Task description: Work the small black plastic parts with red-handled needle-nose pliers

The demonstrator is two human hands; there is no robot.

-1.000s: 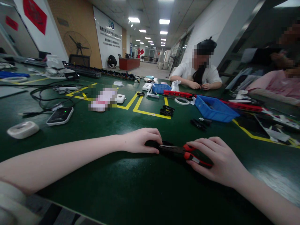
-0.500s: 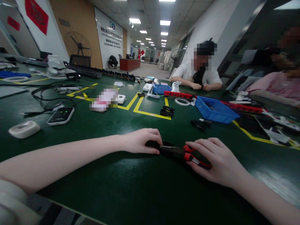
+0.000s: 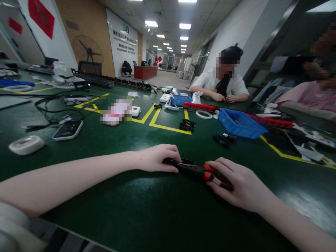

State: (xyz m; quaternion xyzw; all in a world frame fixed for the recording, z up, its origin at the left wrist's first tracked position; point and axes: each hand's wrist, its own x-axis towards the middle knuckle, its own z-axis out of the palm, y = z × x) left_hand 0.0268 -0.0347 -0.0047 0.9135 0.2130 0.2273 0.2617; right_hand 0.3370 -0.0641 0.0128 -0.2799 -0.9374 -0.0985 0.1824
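Pliers [image 3: 207,174], red-handled, flat on table [image 3: 147,217] at 6 o'clock, nose toward 9. My right hand [image 3: 237,187] fingers closed round handles; left hand [image 3: 157,159] fingers curled onto black part [image 3: 170,161]. Risk, I judge: hard squeeze skids part loose, nips my fingertip.

I am seeing lettering on the white wall board [image 3: 122,38] and the red wall hanging [image 3: 40,15], but nothing is reading clearly.

The dark green, yellow-taped bench [image 3: 131,210] carries red-handled pliers [image 3: 210,174] at lower centre, a blue plastic bin [image 3: 240,123] at right, and a black phone [image 3: 67,129] at left.
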